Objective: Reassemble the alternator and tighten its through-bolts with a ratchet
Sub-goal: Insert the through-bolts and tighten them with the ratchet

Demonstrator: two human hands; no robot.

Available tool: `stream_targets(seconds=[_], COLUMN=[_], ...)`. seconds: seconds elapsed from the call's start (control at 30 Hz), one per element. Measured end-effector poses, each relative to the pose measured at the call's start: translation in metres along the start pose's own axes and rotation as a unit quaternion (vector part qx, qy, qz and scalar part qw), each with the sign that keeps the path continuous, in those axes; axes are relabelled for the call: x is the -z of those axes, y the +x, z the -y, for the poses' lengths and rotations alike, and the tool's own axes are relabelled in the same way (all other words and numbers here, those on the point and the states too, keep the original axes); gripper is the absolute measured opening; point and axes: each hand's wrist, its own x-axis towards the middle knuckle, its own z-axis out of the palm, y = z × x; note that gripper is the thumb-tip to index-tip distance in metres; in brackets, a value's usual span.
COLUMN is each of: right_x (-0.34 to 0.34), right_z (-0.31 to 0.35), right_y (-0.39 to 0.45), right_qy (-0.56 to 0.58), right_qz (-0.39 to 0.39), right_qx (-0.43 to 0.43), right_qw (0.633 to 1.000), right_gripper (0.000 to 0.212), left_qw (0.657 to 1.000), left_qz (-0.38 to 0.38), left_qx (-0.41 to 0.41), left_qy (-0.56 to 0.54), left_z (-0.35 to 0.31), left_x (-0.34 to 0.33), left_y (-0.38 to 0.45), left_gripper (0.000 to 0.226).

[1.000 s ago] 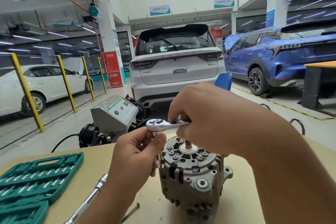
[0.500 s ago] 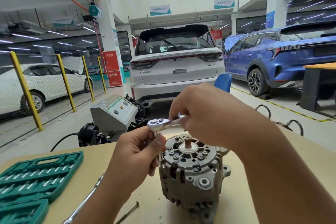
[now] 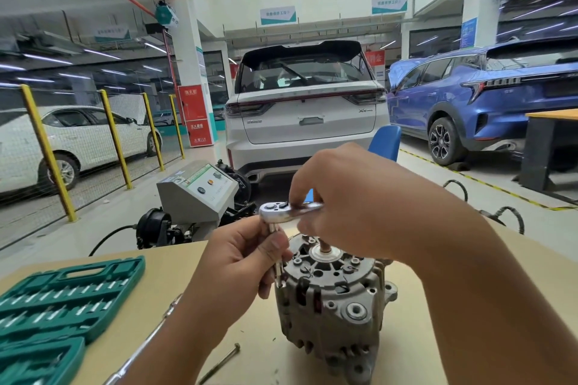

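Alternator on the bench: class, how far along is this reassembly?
Done: the alternator housing halves look joined. In hand: the right hand holds the ratchet; the left hand steadies its extension at the housing edge. Left: a loose through-bolt lies on the table.

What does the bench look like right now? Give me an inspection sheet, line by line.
Surface: tan table.
Job's things: alternator upright; ratchet with extension above its left edge.
Clutter: green socket case open; loose bolt; chrome bar.
Grippers: left hand pinches the extension; right hand grips the ratchet handle.
Cables: black cable by the grey machine; hoses at right.
Surroundings: white SUV, blue SUV, yellow posts.
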Motion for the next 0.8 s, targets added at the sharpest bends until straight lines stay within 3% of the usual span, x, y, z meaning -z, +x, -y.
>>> stream_targets(seconds=[0.2, 0.47, 0.67, 0.8], right_x=[0.002, -0.010, -0.007, -0.004], right_z=[0.001, 0.008, 0.007, 0.009], right_y=[0.001, 0.007, 0.004, 0.001], right_qy=[0.036, -0.023, 0.011, -0.027], right_qz=[-0.002, -0.005, -0.004, -0.006], right_qx=[0.014, 0.017, -0.004, 0.008], right_qw=[0.999, 1.000, 1.000, 1.000], right_gripper=[0.034, 0.011, 0.037, 0.023], left_qw=[1.000, 0.997, 0.998, 0.998], left_qz=[-0.004, -0.030, -0.006, -0.009], left_qx=[-0.012, -0.037, -0.033, -0.048], left_qy=[0.006, 0.055, 0.048, 0.047], left_z=[0.001, 0.002, 0.001, 0.000], left_x=[0.000, 0.000, 0.004, 0.003], left_y=[-0.001, 0.000, 0.001, 0.000], left_gripper=[0.018, 0.022, 0.018, 0.008])
